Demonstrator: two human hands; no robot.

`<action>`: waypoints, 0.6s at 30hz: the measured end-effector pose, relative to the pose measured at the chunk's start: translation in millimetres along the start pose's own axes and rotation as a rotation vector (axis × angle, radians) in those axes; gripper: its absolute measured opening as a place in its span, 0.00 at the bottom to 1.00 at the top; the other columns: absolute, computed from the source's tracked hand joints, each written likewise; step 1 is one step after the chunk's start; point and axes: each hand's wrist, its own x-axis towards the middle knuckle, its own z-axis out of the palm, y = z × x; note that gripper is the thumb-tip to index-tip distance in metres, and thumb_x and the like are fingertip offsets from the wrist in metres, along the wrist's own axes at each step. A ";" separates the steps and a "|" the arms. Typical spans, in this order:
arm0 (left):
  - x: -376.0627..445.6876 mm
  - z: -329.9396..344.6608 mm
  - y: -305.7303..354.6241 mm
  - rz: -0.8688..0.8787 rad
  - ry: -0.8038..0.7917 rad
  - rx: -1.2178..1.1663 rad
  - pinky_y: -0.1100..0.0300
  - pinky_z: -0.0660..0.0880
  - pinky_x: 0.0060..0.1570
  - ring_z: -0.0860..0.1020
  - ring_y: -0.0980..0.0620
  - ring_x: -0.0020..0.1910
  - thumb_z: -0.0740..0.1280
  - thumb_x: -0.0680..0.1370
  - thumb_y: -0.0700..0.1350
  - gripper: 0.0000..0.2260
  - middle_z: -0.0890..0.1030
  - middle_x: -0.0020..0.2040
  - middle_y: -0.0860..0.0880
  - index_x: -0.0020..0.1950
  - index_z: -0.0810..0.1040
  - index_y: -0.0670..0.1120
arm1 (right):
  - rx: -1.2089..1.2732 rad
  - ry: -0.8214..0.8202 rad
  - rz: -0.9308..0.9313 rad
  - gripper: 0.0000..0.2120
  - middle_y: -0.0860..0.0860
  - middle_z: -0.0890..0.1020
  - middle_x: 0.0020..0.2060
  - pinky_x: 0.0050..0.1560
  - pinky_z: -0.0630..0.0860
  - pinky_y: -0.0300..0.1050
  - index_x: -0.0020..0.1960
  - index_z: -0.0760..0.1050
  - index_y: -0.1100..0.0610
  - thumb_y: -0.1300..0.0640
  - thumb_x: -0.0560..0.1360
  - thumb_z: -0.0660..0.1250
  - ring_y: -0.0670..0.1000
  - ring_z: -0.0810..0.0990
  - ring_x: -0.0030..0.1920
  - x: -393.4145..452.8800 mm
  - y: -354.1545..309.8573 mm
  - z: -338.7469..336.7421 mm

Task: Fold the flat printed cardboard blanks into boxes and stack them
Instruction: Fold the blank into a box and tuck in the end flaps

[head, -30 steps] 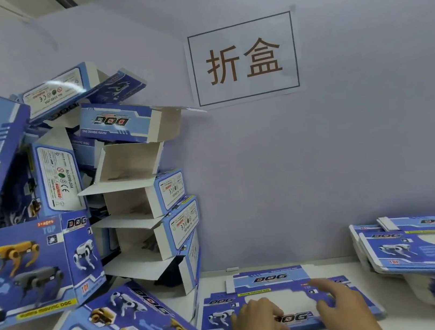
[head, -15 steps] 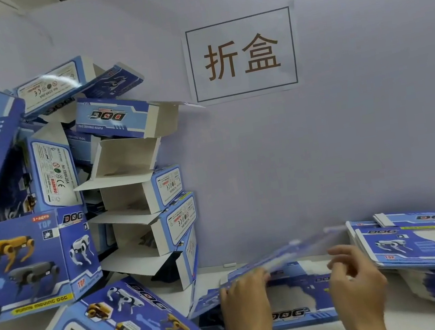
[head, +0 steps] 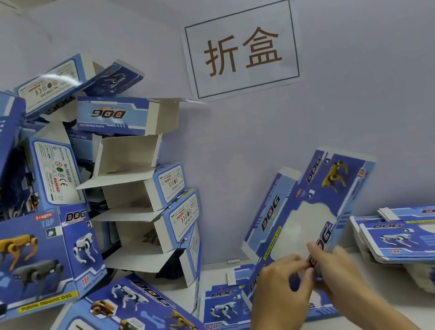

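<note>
The pile (head: pixel 77 214) of folded boxes fills your left side, leaning against the wall and spilling onto the tabletop (head: pixel 219 276). Most lie with their open ends facing you, which suggests they are parked there only to keep your working space free, and the heap looks loose enough to slip if bumped. On your right sits the stack (head: pixel 431 243) of flat blanks, close at hand so the next one is an easy reach. One more blank (head: pixel 226 309) lies flat in front of you, under your hands. The blank you are working on (head: pixel 310 207) is raised off the tabletop and tilted up toward the wall, printed face toward you, so its lower edge comes to your fingers. Your left hand (head: pixel 280 293) and right hand (head: pixel 340 273) meet at that lower edge, fingers curled and pinching the card between them, seemingly to pull its layers apart and open it into a sleeve.
</note>
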 end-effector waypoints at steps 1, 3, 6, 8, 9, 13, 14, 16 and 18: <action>0.6 -1.9 -0.6 -0.020 0.033 -0.056 0.61 0.79 0.53 0.78 0.61 0.52 0.65 0.81 0.51 0.10 0.83 0.53 0.56 0.58 0.83 0.51 | -0.021 0.005 -0.031 0.09 0.59 0.82 0.32 0.30 0.79 0.49 0.50 0.75 0.64 0.58 0.82 0.62 0.57 0.82 0.31 2.7 -3.0 -4.4; 2.4 -6.8 -1.9 -0.094 0.144 -0.097 0.62 0.79 0.54 0.77 0.60 0.54 0.65 0.81 0.51 0.08 0.81 0.55 0.57 0.58 0.82 0.54 | -0.113 -0.007 -0.113 0.09 0.61 0.85 0.39 0.42 0.82 0.58 0.52 0.78 0.62 0.57 0.82 0.63 0.61 0.83 0.40 5.6 -11.3 -10.6; 7.0 -21.7 -1.7 -0.161 0.362 -0.161 0.66 0.79 0.50 0.77 0.56 0.56 0.65 0.82 0.49 0.07 0.77 0.55 0.61 0.56 0.76 0.61 | -0.209 -0.035 -0.236 0.08 0.58 0.85 0.40 0.45 0.81 0.61 0.50 0.79 0.59 0.55 0.80 0.66 0.58 0.83 0.42 4.3 -26.2 -17.7; 9.5 -35.5 -0.1 -0.179 0.507 -0.212 0.66 0.78 0.52 0.75 0.57 0.59 0.66 0.81 0.47 0.10 0.75 0.57 0.61 0.58 0.74 0.61 | -0.186 -0.056 -0.304 0.04 0.56 0.86 0.40 0.46 0.82 0.62 0.48 0.80 0.57 0.57 0.78 0.68 0.58 0.84 0.44 2.3 -35.0 -22.3; 10.5 -41.9 0.6 -0.194 0.560 -0.244 0.62 0.77 0.58 0.73 0.58 0.62 0.67 0.80 0.46 0.12 0.74 0.60 0.60 0.62 0.73 0.58 | -0.166 -0.066 -0.340 0.02 0.54 0.87 0.41 0.46 0.82 0.61 0.49 0.80 0.55 0.58 0.77 0.70 0.59 0.85 0.45 0.7 -39.3 -24.5; 13.7 -58.3 8.4 -0.216 0.644 -0.361 0.68 0.66 0.65 0.63 0.57 0.75 0.66 0.79 0.52 0.28 0.64 0.76 0.56 0.77 0.61 0.54 | -0.066 -0.140 -0.414 0.13 0.48 0.87 0.46 0.38 0.84 0.49 0.55 0.78 0.48 0.59 0.73 0.70 0.53 0.87 0.44 -3.7 -55.8 -33.6; 14.6 -60.0 12.6 -0.212 0.645 -0.377 0.72 0.66 0.61 0.64 0.60 0.74 0.65 0.79 0.54 0.29 0.64 0.75 0.59 0.77 0.59 0.55 | -0.056 -0.173 -0.415 0.14 0.49 0.87 0.47 0.37 0.83 0.48 0.56 0.77 0.47 0.60 0.73 0.70 0.53 0.87 0.44 -4.4 -59.0 -35.2; 16.2 -60.8 19.5 -0.169 0.599 -0.441 0.76 0.73 0.51 0.75 0.67 0.62 0.62 0.80 0.54 0.20 0.73 0.64 0.69 0.72 0.64 0.58 | -0.045 -0.226 -0.425 0.15 0.50 0.87 0.49 0.39 0.83 0.50 0.57 0.77 0.46 0.59 0.73 0.70 0.54 0.87 0.46 -4.9 -62.1 -35.5; 16.3 -58.7 25.6 -0.098 0.555 -0.493 0.74 0.75 0.41 0.79 0.69 0.50 0.61 0.83 0.51 0.07 0.79 0.49 0.72 0.61 0.71 0.59 | -0.019 -0.266 -0.435 0.18 0.50 0.86 0.51 0.41 0.84 0.52 0.58 0.76 0.44 0.53 0.69 0.72 0.55 0.86 0.48 -5.4 -62.8 -33.0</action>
